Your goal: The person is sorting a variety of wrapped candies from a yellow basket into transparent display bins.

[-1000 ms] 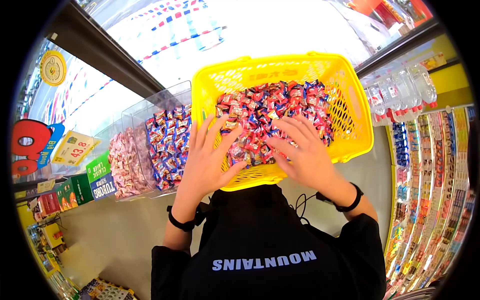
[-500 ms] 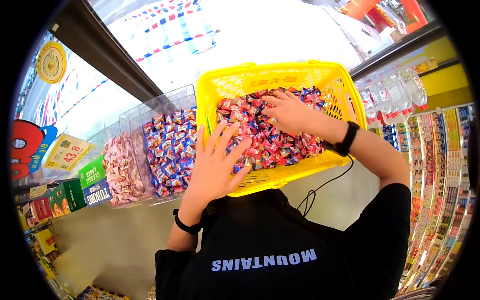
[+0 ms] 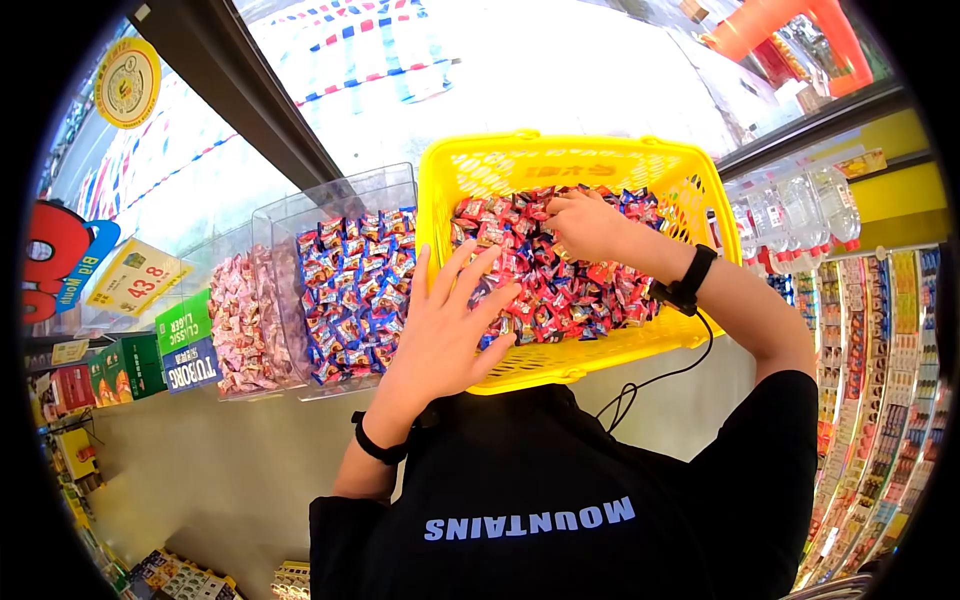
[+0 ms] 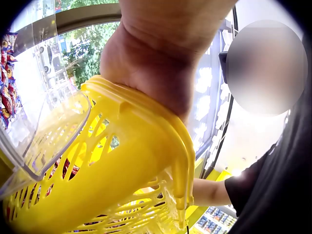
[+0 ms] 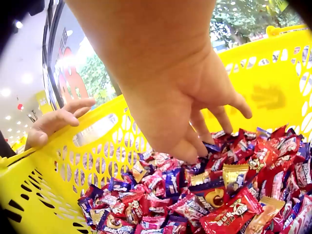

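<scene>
A yellow plastic basket (image 3: pixel 560 378) holds a heap of small wrapped candies (image 3: pixel 545 290) in red, blue and gold. My left hand (image 3: pixel 445 325) rests over its near left rim, fingers spread; in the left wrist view the heel of that hand lies against the basket edge. My right hand (image 3: pixel 592 225) reaches inside over the far part of the heap. In the right wrist view, fingertips of the right hand (image 5: pixel 190 112) point down and touch the candies, with one finger stretched outward. No candy shows raised from the heap.
Left of the basket stand clear bins, one of blue-wrapped candies (image 3: pixel 345 300), one of pink-wrapped candies (image 3: pixel 245 330). Water bottles (image 3: pixel 795 215) stand at the right, near stocked shelves (image 3: pixel 880 350). A black cable (image 3: pixel 650 385) hangs from the right wrist. A window lies beyond.
My right hand has moved from the near part of the heap to the far part, and its fingers now bend down into the candies. The left hand stays at the left rim.
</scene>
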A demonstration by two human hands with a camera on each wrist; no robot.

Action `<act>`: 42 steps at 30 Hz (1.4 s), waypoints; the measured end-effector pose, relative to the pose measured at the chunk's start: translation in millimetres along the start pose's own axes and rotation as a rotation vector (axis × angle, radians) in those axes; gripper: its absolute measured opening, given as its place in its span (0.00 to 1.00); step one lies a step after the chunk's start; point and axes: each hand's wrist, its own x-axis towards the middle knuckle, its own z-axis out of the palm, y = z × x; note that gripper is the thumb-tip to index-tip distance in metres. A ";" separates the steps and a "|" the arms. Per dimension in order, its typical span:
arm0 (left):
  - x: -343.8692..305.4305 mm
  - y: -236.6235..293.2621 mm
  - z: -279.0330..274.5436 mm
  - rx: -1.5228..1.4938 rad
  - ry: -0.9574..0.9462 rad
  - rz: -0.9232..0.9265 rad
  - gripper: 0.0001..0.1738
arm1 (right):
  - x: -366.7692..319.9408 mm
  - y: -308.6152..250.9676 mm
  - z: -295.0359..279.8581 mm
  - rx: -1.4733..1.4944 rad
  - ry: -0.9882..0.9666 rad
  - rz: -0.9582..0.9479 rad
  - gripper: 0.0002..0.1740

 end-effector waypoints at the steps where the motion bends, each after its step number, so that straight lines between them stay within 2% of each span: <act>1: -0.2 -0.4 0.6 -0.003 0.001 -0.002 0.34 | -2.9 -0.3 -4.5 0.025 0.005 -0.012 0.20; 5: 0.3 0.3 1.6 -0.022 0.037 -0.025 0.32 | -33.9 -16.5 -38.6 0.097 0.151 -0.096 0.20; 8: 1.1 -0.1 1.5 -0.075 0.087 -0.069 0.38 | -71.5 -41.2 -62.9 0.026 0.406 -0.294 0.21; 11: 3.0 1.1 1.4 -0.077 0.162 -0.093 0.38 | -111.3 -73.9 -76.1 -0.074 0.541 -0.334 0.22; 14: 6.3 3.5 -3.5 -0.043 0.133 -0.040 0.38 | -137.0 -99.5 -69.9 -0.038 0.546 -0.352 0.24; 15: 8.4 7.0 -4.7 -0.100 0.132 -0.040 0.31 | -142.1 -106.3 -68.4 0.000 0.552 -0.338 0.24; 18: 11.3 7.7 -5.7 -0.064 0.029 0.045 0.23 | -150.4 -112.7 -54.7 0.028 0.615 -0.343 0.25; 19: 12.3 9.8 -5.8 -0.083 0.027 0.047 0.17 | -152.9 -113.1 -51.9 0.027 0.626 -0.340 0.25; 22: 12.5 15.4 -7.0 -0.096 -0.017 0.044 0.17 | -155.2 -115.8 -37.8 0.145 0.683 -0.283 0.24; 25: 13.0 20.6 -6.3 -0.098 0.020 0.033 0.18 | -154.0 -108.2 -22.0 0.109 0.799 -0.299 0.27; 29: 11.9 29.3 -4.5 0.002 0.090 0.031 0.21 | -154.8 -118.5 -23.4 0.441 0.848 -0.061 0.31; 32: 11.4 40.4 -0.9 0.064 0.121 0.056 0.20 | -143.9 -122.5 -12.6 0.528 0.850 -0.080 0.28; 33: 10.8 43.8 1.2 0.096 0.135 0.073 0.20 | -140.5 -123.0 -11.2 0.533 0.888 -0.108 0.23; 36: 7.6 52.0 3.0 0.112 0.148 0.076 0.20 | -133.0 -119.7 -3.3 0.495 0.898 -0.171 0.17; 37: 5.8 53.4 2.7 0.088 0.134 0.061 0.20 | -132.0 -121.7 -3.1 0.537 0.913 -0.189 0.12; 42: -8.9 51.7 2.4 0.052 0.140 0.017 0.21 | -129.7 -128.5 -1.8 0.580 0.913 -0.255 0.09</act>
